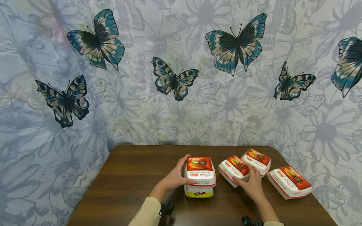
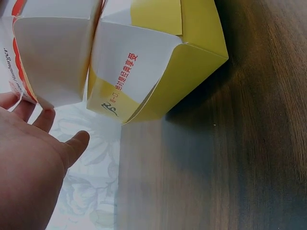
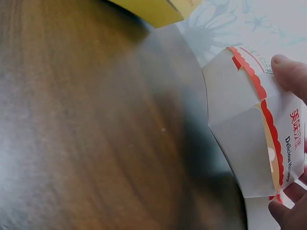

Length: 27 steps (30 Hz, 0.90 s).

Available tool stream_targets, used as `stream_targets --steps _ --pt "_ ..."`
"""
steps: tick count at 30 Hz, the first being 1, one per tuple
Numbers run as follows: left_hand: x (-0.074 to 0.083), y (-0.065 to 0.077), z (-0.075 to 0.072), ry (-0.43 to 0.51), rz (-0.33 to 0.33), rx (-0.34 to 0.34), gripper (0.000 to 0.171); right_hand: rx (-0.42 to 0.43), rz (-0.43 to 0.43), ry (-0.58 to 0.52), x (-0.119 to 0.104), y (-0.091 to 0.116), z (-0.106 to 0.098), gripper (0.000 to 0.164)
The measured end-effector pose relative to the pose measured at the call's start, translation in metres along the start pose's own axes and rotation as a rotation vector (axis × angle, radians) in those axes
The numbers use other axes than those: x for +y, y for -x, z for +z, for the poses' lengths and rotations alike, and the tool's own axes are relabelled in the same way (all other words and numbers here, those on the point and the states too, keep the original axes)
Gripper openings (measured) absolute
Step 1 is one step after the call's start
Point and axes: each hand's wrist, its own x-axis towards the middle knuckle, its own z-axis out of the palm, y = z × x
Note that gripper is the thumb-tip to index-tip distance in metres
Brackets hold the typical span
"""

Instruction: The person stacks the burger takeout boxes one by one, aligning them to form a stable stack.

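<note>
Two burger boxes are stacked near the middle of the table (image 1: 135,188). The upper burger box (image 1: 201,171) is white with a red burger picture on its lid, and the lower box (image 1: 199,192) shows a yellow and white side. My left hand (image 1: 176,176) grips the upper box at its left side, thumb at the front edge and fingers toward the back. To the right, my right hand (image 1: 253,183) holds another burger box (image 3: 240,115) between thumb and fingers. Its underside is hidden in the head view.
Behind the box in my right hand sits a burger box (image 1: 258,160), close to it. Another burger box (image 1: 290,182) lies nearer the table's right edge. A butterfly-patterned cloth (image 1: 181,119) hangs behind the table.
</note>
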Motion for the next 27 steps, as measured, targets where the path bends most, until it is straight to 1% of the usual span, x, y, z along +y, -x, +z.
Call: stream_targets --steps 4,7,14,19,23,27 --pt "0.000 0.000 0.000 -0.001 -0.006 -0.004 0.108 -0.031 0.007 0.004 -0.007 -0.004 -0.009 0.091" --pt "0.000 -0.001 0.000 -0.004 -0.010 -0.003 0.109 -0.047 -0.006 0.016 -0.014 -0.007 -0.016 0.093" --pt "0.001 -0.002 0.000 -0.001 -0.013 0.002 0.108 -0.019 -0.083 -0.019 -0.037 -0.014 -0.032 0.090" --pt "0.001 -0.002 0.001 -0.007 -0.013 0.003 0.108 -0.024 -0.132 -0.038 -0.054 -0.017 -0.039 0.090" --pt "-0.001 -0.002 0.001 -0.019 -0.005 0.006 0.108 -0.025 -0.191 -0.074 -0.071 -0.018 -0.044 0.089" --pt "-0.002 -0.002 0.002 -0.029 -0.003 0.016 0.107 -0.057 -0.248 -0.109 -0.091 -0.018 -0.048 0.089"
